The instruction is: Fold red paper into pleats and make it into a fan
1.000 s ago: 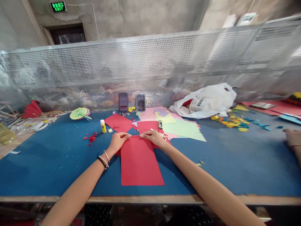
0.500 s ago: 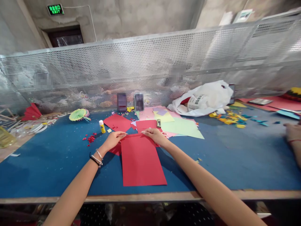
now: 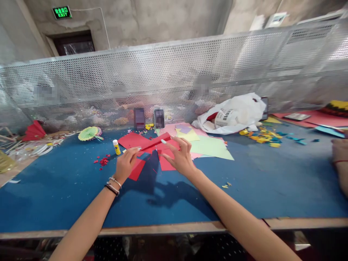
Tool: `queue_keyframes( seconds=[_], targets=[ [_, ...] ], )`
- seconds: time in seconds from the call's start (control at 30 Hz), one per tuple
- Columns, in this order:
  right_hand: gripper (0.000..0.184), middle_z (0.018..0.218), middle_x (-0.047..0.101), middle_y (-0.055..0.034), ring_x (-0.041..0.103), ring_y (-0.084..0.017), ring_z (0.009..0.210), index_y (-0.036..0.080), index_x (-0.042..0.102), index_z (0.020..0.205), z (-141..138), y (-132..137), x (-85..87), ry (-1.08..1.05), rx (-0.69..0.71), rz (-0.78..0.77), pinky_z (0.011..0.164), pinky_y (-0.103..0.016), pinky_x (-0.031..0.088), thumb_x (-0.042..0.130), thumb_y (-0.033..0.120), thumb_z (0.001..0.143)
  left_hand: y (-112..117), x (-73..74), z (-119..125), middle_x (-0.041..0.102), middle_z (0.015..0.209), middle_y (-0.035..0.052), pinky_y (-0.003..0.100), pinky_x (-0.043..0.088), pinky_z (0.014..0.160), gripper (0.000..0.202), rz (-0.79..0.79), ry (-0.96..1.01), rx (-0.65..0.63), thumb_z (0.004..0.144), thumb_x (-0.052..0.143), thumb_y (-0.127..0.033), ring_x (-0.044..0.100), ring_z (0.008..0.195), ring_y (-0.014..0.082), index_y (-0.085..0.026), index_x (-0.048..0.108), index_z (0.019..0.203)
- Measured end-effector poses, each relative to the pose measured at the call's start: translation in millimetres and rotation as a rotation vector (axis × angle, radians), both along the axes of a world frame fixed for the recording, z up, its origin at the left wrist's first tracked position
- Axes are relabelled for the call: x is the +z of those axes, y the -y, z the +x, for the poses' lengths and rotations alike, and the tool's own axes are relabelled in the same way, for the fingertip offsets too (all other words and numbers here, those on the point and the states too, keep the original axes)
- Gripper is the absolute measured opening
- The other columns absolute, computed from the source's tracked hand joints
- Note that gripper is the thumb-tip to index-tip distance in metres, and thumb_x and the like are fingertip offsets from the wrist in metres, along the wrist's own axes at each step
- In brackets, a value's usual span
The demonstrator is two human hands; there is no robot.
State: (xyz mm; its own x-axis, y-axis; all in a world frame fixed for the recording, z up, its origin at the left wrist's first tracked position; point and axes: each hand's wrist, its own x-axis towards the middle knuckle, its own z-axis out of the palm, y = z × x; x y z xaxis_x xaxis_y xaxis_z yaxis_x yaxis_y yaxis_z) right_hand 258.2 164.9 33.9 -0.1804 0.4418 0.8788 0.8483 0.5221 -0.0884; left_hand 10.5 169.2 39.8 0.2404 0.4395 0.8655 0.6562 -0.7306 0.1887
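Observation:
A sheet of red paper is raised above the table and seen nearly edge-on, as a narrow slanting band. My left hand pinches its left end between thumb and fingers. At the right end, my right hand has its thumb and fingers spread, with the index fingertip against the paper. More red sheets lie flat behind and under my hands. A yellow glue stick with a white cap stands left of my left hand, near small red paper scraps.
Pale green paper and other pastel sheets lie to the right. Behind them rests a white plastic bag, before a perforated metal screen. A green paper fan lies at left. Another person's hand is at the right edge.
The red sheet, lying flat toward me before, is now lifted and turned to a thin edge-on band. My right hand's fingers have spread apart; my left hand keeps its pinch.

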Motion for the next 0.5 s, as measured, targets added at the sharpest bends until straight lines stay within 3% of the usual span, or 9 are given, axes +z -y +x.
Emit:
queue_keyframes(
  seconds=[0.07, 0.23, 0.4, 0.5],
  targets=[
    [0.034, 0.131, 0.039, -0.0090, 0.030, -0.030, 0.124, 0.032, 0.058, 0.119, -2.6, 3.1, -0.2, 0.085, -0.063, -0.004, 0.103, -0.044, 0.026, 0.056, 0.042, 0.086, -3.1, -6.2, 3.6, 0.070, 0.103, 0.0049, 0.026, 0.050, 0.087, 0.019, -0.005, -0.148, -0.062, 0.092, 0.047, -0.022, 0.065, 0.097, 0.0133, -0.018, 0.062, 0.103],
    [0.024, 0.131, 0.043, -0.0075, 0.030, -0.031, 0.121, 0.032, 0.065, 0.107, 4.2, -2.5, -3.5, 0.109, -0.136, -0.085, 0.099, -0.047, 0.021, 0.055, 0.040, 0.087, -15.8, -13.6, 1.6, 0.070, 0.100, 0.0041, 0.028, 0.053, 0.084, 0.022, -0.064, -0.273, -0.025, 0.094, 0.044, -0.025, 0.066, 0.094, 0.0142, -0.018, 0.063, 0.102],
    [0.018, 0.116, 0.058, -0.0072, 0.041, -0.028, 0.109, 0.025, 0.069, 0.085, 10.1, -10.6, -2.6, 0.215, -0.034, -0.237, 0.091, -0.043, 0.028, 0.053, 0.032, 0.090, -16.4, -12.0, -1.5, 0.071, 0.096, 0.0033, 0.025, 0.052, 0.075, 0.024, -0.201, -0.400, -0.005, 0.094, 0.044, -0.029, 0.066, 0.086, 0.0142, -0.018, 0.065, 0.096],
    [0.016, 0.105, 0.062, -0.0080, 0.048, -0.024, 0.099, 0.021, 0.066, 0.091, 10.2, -15.6, -7.0, 0.383, 0.101, -0.419, 0.084, -0.037, 0.034, 0.053, 0.029, 0.090, -15.4, -12.5, 0.5, 0.071, 0.092, 0.0038, 0.025, 0.050, 0.073, 0.024, -0.312, -0.518, -0.022, 0.093, 0.045, -0.030, 0.066, 0.084, 0.0151, -0.018, 0.066, 0.092]
  ],
)
